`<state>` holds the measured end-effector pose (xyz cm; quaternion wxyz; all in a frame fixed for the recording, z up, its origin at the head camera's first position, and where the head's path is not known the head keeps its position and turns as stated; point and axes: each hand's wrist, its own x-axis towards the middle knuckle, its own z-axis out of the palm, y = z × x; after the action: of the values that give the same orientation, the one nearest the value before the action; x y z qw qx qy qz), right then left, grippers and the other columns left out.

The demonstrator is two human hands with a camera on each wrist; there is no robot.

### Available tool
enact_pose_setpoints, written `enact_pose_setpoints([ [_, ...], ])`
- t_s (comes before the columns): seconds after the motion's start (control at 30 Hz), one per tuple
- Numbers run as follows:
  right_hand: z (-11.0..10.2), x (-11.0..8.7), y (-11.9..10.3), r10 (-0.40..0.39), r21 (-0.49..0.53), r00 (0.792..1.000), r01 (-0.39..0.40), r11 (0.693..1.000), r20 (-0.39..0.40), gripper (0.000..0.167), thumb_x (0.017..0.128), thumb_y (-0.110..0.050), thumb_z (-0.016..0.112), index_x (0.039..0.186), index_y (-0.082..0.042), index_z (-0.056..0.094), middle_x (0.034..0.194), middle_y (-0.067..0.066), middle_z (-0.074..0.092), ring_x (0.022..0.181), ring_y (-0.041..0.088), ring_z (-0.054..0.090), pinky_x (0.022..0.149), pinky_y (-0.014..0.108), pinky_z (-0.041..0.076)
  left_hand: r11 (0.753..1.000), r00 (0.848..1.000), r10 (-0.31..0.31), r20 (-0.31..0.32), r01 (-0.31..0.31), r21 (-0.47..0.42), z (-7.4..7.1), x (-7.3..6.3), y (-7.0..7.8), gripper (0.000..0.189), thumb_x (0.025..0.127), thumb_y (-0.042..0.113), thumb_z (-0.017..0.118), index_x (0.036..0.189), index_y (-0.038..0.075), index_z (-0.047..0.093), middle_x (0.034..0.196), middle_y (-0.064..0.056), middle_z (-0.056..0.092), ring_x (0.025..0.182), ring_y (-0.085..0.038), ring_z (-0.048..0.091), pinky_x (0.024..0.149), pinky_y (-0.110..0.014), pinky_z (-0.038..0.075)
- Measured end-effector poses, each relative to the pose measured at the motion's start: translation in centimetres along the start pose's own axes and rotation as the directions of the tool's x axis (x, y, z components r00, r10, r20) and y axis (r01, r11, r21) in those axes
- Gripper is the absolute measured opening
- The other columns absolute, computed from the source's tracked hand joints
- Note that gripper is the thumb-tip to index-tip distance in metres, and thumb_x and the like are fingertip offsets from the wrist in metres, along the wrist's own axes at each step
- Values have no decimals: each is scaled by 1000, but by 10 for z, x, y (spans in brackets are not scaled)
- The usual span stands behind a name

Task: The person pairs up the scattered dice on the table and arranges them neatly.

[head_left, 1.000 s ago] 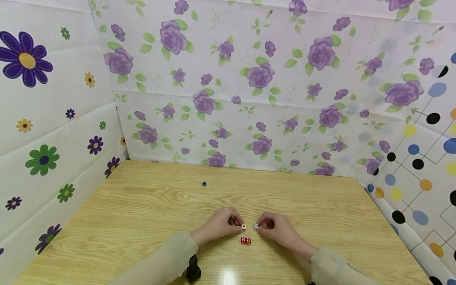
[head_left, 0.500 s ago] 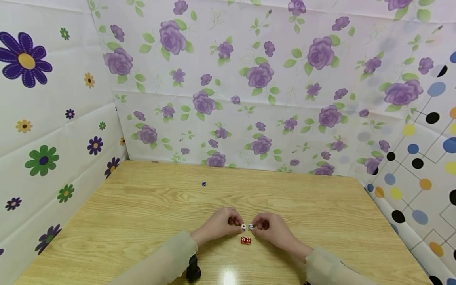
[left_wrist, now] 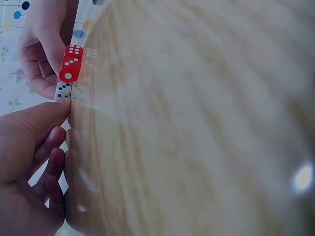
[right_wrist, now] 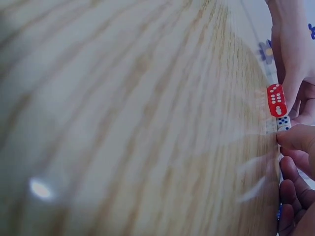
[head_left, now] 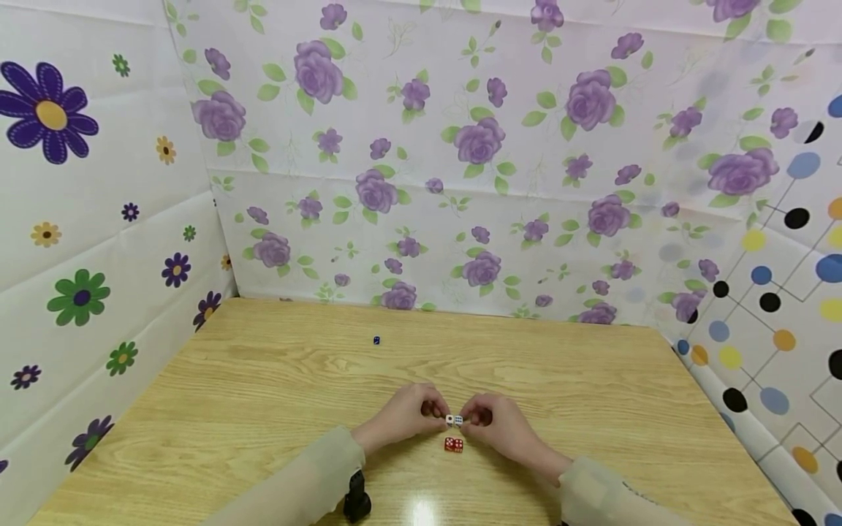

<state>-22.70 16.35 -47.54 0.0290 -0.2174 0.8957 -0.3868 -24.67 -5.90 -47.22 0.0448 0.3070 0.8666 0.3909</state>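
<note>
Two white dice sit side by side on the wooden table in the head view. My left hand [head_left: 409, 413] pinches the left white die [head_left: 450, 420] between thumb and fingertips. From the other side, my right hand [head_left: 505, 425] pinches the right white die [head_left: 458, 421]. The two dice appear face to face, with no gap showing. Just nearer to me lie two red dice [head_left: 454, 445], also side by side. In the left wrist view the red dice [left_wrist: 72, 64] partly cover the white ones, and the left thumb [left_wrist: 47, 115] presses at a white die.
A dark blue die [head_left: 377, 340] lies farther back on the wooden table [head_left: 276, 394]. In the right wrist view a bit of blue with pale dots [right_wrist: 279, 212] shows behind the right fingers. Floral cloth [head_left: 421, 219] stands along the table's back edge; patterned cloths hang at both sides.
My right hand has moved left with its white die, closing the gap to the die in my left hand. The left hand and the red dice have stayed in place.
</note>
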Motion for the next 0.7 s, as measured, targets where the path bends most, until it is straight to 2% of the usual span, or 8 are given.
enact_pose_setpoints([
  [0.7,0,-2,-3,6,-6,1000,-6,1000,-4,7,86,-18,77,91,-17,72,78,-4,61,66,5,49,59,20,41,1000,1000,-19,-6,19,1,3,0,-3,9,83,17,80,90,15,75,87,2,66,73,3,55,70,-16,48],
])
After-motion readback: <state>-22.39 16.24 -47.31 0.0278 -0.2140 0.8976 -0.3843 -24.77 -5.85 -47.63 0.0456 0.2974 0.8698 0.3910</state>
